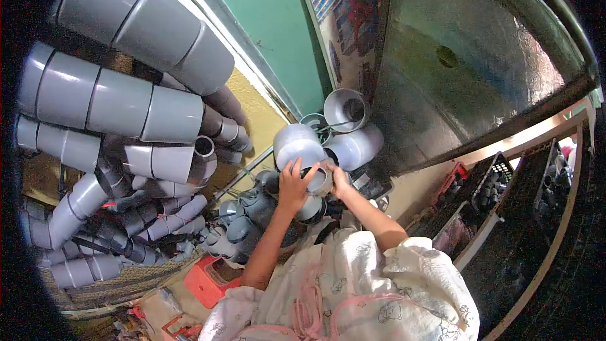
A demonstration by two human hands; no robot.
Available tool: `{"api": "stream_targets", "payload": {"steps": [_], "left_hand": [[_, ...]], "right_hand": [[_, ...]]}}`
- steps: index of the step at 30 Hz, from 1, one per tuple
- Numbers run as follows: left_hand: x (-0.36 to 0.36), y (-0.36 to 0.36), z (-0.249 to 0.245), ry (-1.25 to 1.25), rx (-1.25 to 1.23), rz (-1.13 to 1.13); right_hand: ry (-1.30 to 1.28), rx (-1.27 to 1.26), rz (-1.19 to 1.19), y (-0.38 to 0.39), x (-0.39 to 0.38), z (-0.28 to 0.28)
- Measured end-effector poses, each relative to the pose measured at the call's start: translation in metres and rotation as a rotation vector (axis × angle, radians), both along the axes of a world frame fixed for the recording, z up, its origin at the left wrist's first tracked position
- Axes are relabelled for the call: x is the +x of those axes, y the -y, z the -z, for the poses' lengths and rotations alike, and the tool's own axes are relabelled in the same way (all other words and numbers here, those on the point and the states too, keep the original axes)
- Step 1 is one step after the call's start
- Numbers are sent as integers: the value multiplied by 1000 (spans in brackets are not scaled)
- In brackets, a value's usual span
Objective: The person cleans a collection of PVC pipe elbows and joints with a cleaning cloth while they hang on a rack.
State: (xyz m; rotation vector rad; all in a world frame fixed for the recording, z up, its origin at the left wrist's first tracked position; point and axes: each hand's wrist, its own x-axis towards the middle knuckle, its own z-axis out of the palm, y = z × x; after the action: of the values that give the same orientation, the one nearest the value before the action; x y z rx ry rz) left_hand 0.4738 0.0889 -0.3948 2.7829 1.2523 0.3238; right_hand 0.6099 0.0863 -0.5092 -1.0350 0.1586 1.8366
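Both of my hands are on a grey plastic pipe fitting (317, 181) with a round open end, in the middle of the view. My left hand (294, 184) curves round its left side, its fingertips close to a larger pale grey fitting (299, 144) just beyond. Round the opposite rim, the fingers of my right hand (338, 181) are closed. Behind them lie a wide open-ended fitting (346, 111) and another large grey fitting (360, 146). Several darker grey fittings (245, 230) are heaped beside my left forearm.
Stacked grey pipe fittings (126, 98) fill the left side. A red plastic container (211, 281) stands low at left. A large dark panel (467, 57) and a framed picture (347, 25) lean at the back. Shelves at right hold a crate (495, 180) of fittings.
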Motion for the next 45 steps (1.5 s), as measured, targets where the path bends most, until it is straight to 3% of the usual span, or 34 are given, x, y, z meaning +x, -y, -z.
{"api": "stream_targets", "payload": {"steps": [7, 10, 11, 14, 17, 20, 21, 23, 25, 27, 30, 33, 36, 42, 44, 45], "left_hand": [[5, -5, 9, -18, 34, -10], [10, -6, 2, -59, -10, -26], [11, -7, 3, -77, -19, -30], [15, -7, 7, -120, -45, -54], [18, -8, 6, -150, 6, -26], [19, -6, -5, -192, -2, -13], [17, -8, 0, -201, 25, -5], [20, -9, 2, -215, 34, -7], [23, -8, 0, -232, 1, -26], [20, -8, 1, -235, 20, -13], [22, -11, 2, -162, 37, 11], [18, -6, -1, -112, 3, -11], [8, -2, 15, -46, 48, -29], [-14, 25, 42, 123, 74, -74], [-16, 26, 49, 92, 54, -86], [-14, 26, 49, 77, 47, -87]], "right_hand": [[350, 70, 128, -3, 9, -18], [445, 131, 343, 2, 3, -31], [395, 129, 313, 1, -1, -28], [-172, 253, 353, 7, -25, -12], [-431, 72, 398, 15, -69, 21], [-493, 36, 313, 14, -65, 23], [-530, 257, 249, 12, -73, 56], [-392, 315, 288, 19, -73, 30], [-412, 309, 304, 16, -72, 25], [-605, 235, 295, 6, -77, 41], [-643, 340, 464, -3, -74, 48], [-371, 158, 288, 0, -48, 32], [-296, 54, 294, -5, -15, -1], [273, 284, 265, -24, 39, -51], [631, 426, 148, -39, 19, -29], [810, 501, 94, -44, 14, -49]]}}
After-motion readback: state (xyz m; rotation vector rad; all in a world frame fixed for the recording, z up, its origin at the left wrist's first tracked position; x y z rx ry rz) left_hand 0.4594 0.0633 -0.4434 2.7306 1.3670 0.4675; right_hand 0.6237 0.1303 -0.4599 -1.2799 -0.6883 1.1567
